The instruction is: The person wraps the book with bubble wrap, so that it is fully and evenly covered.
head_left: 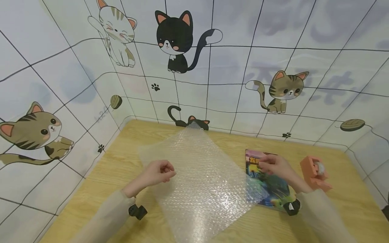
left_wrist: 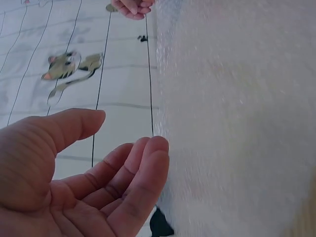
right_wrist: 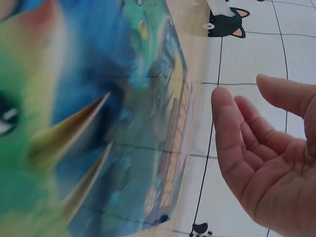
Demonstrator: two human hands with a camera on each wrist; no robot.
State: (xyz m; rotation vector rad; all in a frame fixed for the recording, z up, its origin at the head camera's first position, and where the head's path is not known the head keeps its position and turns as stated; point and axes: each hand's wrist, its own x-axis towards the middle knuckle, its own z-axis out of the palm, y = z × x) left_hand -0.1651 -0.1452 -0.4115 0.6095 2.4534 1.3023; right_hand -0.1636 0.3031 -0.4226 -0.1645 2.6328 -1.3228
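Note:
A clear sheet of bubble wrap (head_left: 200, 175) lies turned cornerwise on the wooden table, its far corner rising against the wall. My left hand (head_left: 158, 171) hovers by the sheet's left side. Its fingers are loosely bent, with a gap between thumb and fingertips in the left wrist view, and it holds nothing. To the right lies a thin book (head_left: 270, 189) with a glossy, colourful cover; the sheet's right corner overlaps it. Over the book's upper part is my right hand (head_left: 278, 166), fingers loosely bent and nothing between them, as the right wrist view shows.
An orange tape dispenser (head_left: 308, 168) with a roll of tape stands right of the book, close to my right forearm. Walls covered with a cat-patterned sheet (head_left: 231, 67) enclose the wooden table (head_left: 127, 141) at the back and sides.

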